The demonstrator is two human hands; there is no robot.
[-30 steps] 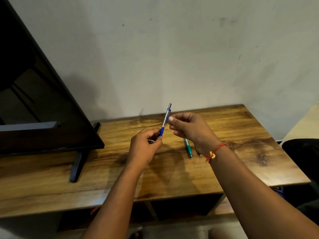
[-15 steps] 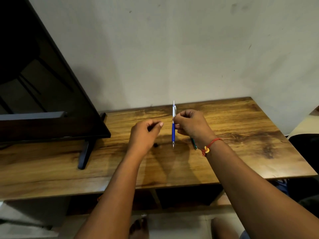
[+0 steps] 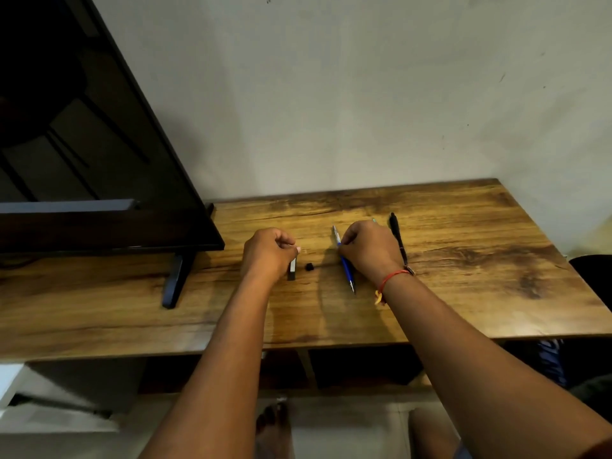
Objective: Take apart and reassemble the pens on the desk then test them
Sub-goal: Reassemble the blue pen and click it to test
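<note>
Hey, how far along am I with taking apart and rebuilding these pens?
Early, it seems. Done: a small black piece lies loose on the desk, so something is apart. In hand: your left hand pinches a short grey part; your right hand holds the blue pen down. Left: the black pen lies whole, a teal pen is mostly hidden, and no testing shows.

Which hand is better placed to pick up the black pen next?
Right. The black pen lies just beside the right hand, though it grips the blue pen; the left hand is farther off, holding a grey part.
</note>
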